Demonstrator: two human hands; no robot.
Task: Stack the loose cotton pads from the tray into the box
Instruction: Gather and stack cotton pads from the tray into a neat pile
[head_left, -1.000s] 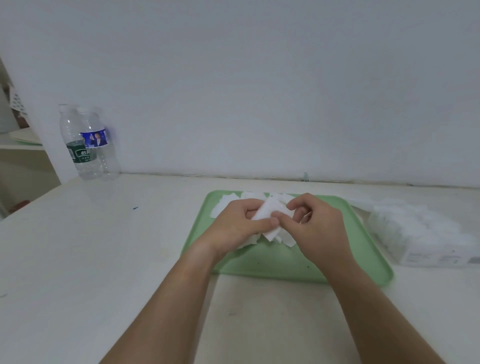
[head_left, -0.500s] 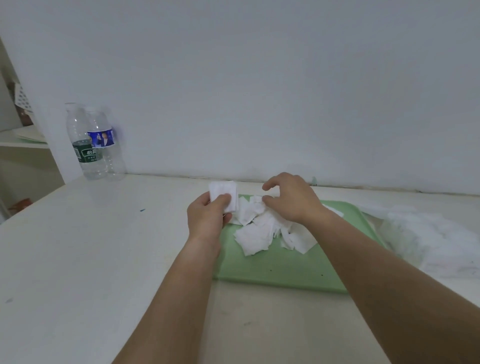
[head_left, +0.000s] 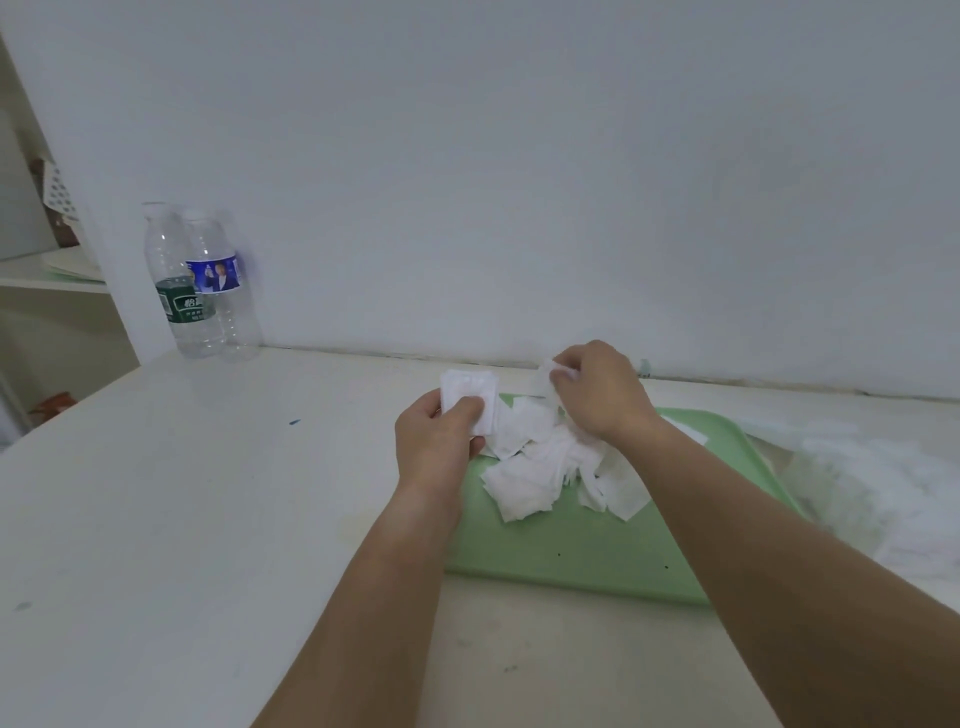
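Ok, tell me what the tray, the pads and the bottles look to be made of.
The tray is probably plastic: even pale green, smooth and matt, with a moulded raised rim. The pads look like cotton or a similar soft fibre: thin white matt squares lying limp in a heap. The bottles look like clear plastic: see-through and glossy, with printed labels wrapped round them.

Head view (wide-angle, sole camera): set above and behind left hand (head_left: 435, 441) and right hand (head_left: 597, 395), aimed forward-down, near; wall (head_left: 519, 156) seen beyond them.
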